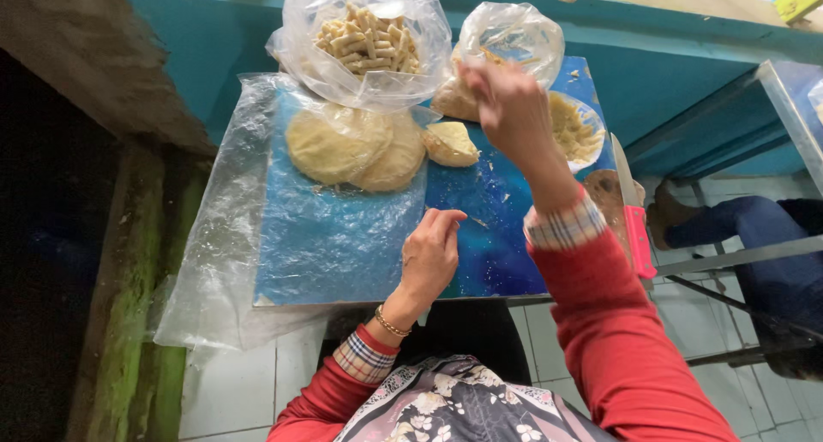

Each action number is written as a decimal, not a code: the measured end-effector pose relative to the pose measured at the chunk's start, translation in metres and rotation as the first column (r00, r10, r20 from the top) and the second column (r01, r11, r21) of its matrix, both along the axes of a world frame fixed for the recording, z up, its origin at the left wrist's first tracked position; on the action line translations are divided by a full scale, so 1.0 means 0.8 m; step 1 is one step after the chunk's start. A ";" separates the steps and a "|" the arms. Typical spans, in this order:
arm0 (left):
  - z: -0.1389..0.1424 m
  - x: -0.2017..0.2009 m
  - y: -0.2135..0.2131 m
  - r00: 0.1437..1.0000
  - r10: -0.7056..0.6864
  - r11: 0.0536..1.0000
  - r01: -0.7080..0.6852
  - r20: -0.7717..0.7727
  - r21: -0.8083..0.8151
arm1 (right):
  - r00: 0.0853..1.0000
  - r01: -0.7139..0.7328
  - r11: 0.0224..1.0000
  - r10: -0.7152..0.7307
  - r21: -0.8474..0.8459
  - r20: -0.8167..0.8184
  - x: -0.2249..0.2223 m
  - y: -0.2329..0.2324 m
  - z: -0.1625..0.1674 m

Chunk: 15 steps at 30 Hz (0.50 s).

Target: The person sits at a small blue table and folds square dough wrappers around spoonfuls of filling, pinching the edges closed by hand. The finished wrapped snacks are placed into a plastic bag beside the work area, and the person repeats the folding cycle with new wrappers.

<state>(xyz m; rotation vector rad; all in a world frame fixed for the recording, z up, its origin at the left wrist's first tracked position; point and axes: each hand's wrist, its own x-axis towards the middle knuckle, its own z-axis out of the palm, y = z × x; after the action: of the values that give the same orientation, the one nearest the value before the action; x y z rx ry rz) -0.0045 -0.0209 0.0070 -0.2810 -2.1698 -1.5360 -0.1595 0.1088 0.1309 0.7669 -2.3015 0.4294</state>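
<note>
Dough rounds (353, 147), flat and pale yellow, lie on the far part of the blue board (480, 236), under a fold of the clear plastic sheet (223, 253). I count two of them, one lapping over the other, and I think they are soft, light and easy to tear, so I would slide flat fingers under an edge and lift slowly, not pinch the middle. Just beside them sits one smaller dough piece (451, 144) (it looks folded or cut, I cannot tell which). My left hand (430, 258) rests on the board near me, fingers curled loosely, thumb close to the fingertips, and it holds nothing I can see. My right hand (513, 108) is raised above the far side of the board, fingers bunched together; I cannot tell if it has a bit of something in it. I count two clear bags at the back: the bag of short sticks (364, 41) and a second bag (507, 39) with crumbly yellow stuff. One bowl (576, 132) of filling sits behind my right wrist. One knife (633, 215) with a pink handle lies at the right edge.
</note>
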 end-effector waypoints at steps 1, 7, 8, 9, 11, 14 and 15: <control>-0.001 0.000 0.000 1.000 -0.004 1.000 0.004 -0.006 0.011 | 0.994 -0.089 0.996 0.089 0.005 -0.066 -0.030 -0.021 0.019; -0.007 0.001 -0.002 1.000 -0.013 1.000 0.013 0.016 0.025 | 0.991 -0.108 0.986 0.097 -0.131 -0.088 -0.040 -0.041 -0.001; -0.008 0.001 -0.001 1.000 -0.017 1.000 0.016 0.020 0.027 | 0.999 -0.002 0.994 0.006 -0.112 0.034 -0.027 -0.029 -0.020; -0.008 0.001 0.001 1.000 -0.020 0.999 0.019 0.019 0.030 | 0.991 -0.044 0.998 0.049 -0.043 0.121 -0.017 -0.014 -0.036; -0.009 -0.001 0.002 1.000 -0.002 0.999 0.002 -0.004 -0.036 | 0.960 -0.118 0.993 0.112 0.010 0.256 -0.015 0.002 -0.068; -0.011 -0.001 0.005 1.000 0.000 0.998 0.000 -0.011 -0.064 | 0.918 -0.057 0.992 0.097 -0.113 0.385 -0.031 0.017 -0.111; -0.012 -0.002 0.005 1.000 0.001 0.998 -0.002 -0.011 -0.062 | 0.902 -0.017 0.986 0.086 -0.166 0.422 -0.040 0.020 -0.123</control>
<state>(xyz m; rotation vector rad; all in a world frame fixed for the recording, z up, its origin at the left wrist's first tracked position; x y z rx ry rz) -0.0060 -0.0167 -0.0026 -0.3066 -2.2113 -1.4652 -0.1916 0.1246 0.0329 0.7079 -2.6119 0.8707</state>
